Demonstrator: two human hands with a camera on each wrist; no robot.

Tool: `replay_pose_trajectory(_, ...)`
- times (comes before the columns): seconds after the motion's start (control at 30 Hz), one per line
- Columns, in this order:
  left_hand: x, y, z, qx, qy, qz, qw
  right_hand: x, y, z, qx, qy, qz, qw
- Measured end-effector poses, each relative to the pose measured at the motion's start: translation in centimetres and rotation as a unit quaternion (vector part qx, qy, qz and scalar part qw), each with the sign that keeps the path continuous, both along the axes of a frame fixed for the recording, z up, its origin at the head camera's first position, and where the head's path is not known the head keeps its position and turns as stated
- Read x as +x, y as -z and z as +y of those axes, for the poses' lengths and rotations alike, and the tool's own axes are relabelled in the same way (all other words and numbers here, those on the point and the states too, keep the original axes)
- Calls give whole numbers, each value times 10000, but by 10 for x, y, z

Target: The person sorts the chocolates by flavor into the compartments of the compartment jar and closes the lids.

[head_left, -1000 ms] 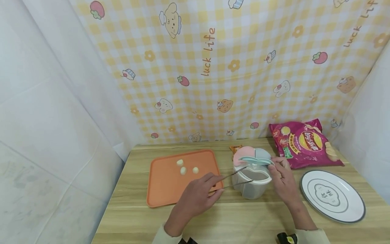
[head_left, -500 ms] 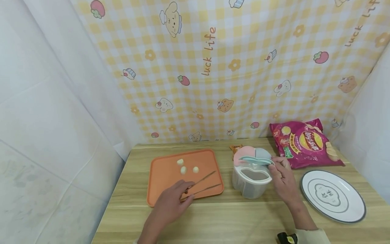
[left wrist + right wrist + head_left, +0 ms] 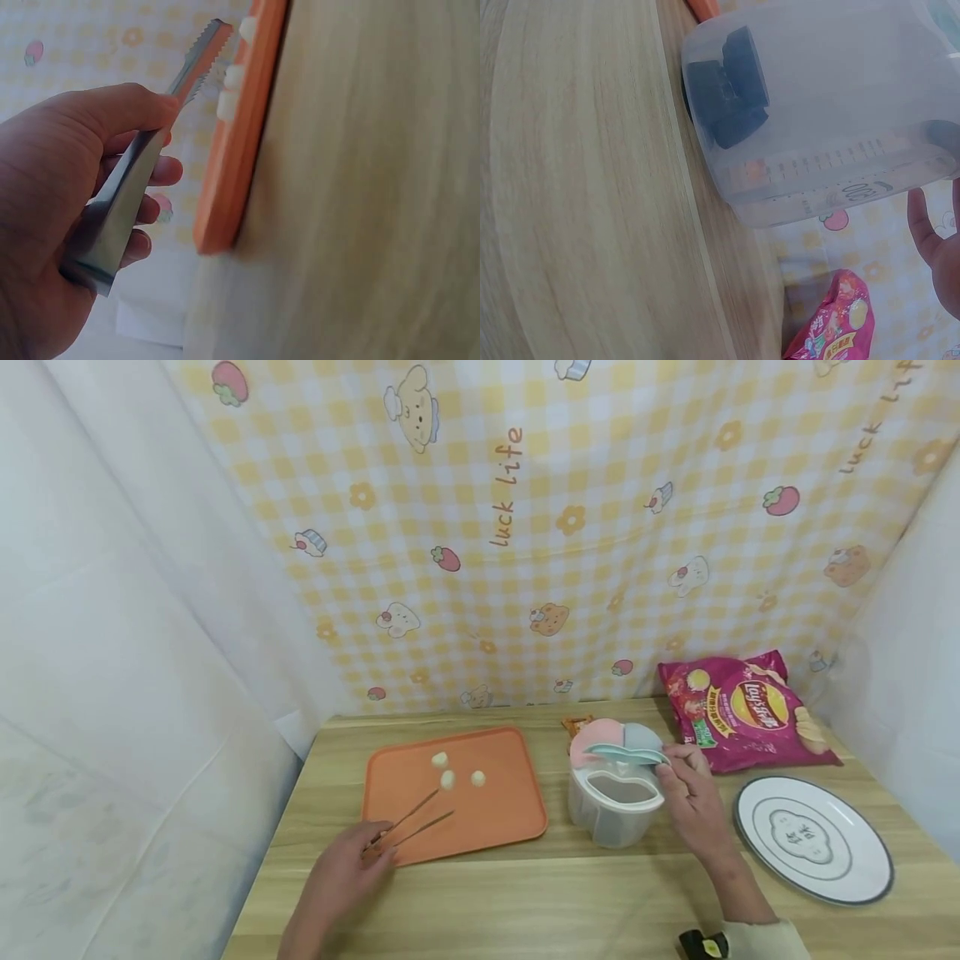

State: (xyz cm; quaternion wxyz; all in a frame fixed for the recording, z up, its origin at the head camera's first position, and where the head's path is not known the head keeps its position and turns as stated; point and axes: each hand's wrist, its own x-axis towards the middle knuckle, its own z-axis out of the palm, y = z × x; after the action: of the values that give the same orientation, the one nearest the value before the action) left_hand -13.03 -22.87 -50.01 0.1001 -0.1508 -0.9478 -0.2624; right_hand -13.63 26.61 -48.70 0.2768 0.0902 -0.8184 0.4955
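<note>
Left hand [image 3: 341, 881] has pulled back left vs 1 s ago — it was next to the container, now it's at the near-left corner of the orange tray [image 3: 495, 827]. Fingers clamped on metal tongs [image 3: 408, 827], tips apart, pointing far-right toward three white pieces [image 3: 447, 779] on the tray; upper tip just beside the middle piece, contact not clear. Right hand [image 3: 693, 802] unchanged: fingers on the right side of the clear container [image 3: 615, 814], up by its flipped-open lid [image 3: 622, 747].

Left wrist cam [image 3: 82, 217] shows what head cam can't — serrated tong tip, thumb pressed on the upper arm. Right wrist cam: dark chunks [image 3: 731, 94] inside the container, graduation marks on wall; only fingertips in view, grip can't be judged there.

Around: pink chip bag [image 3: 746, 710] far right, white plate [image 3: 813, 839] near right, small orange packet [image 3: 576, 725] behind container, wood table [image 3: 540, 902]. Container sits between the hands.
</note>
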Motion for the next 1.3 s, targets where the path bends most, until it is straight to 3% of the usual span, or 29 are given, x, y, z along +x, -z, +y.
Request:
replay_pose_trajectory(0.3,-2,15,-21,24,-335,-182,9993,0,-1,-2,-32,-41,65,10000)
replay_pose_trajectory(0.77,-5,16,-32,-152,-156,111,9997,1,-2,-2,8,4,32,10000)
replay_pose_trajectory(1.3,-7,14,-33,-238,-249,-489,9982,1,-1,-1,57,21,-27,10000)
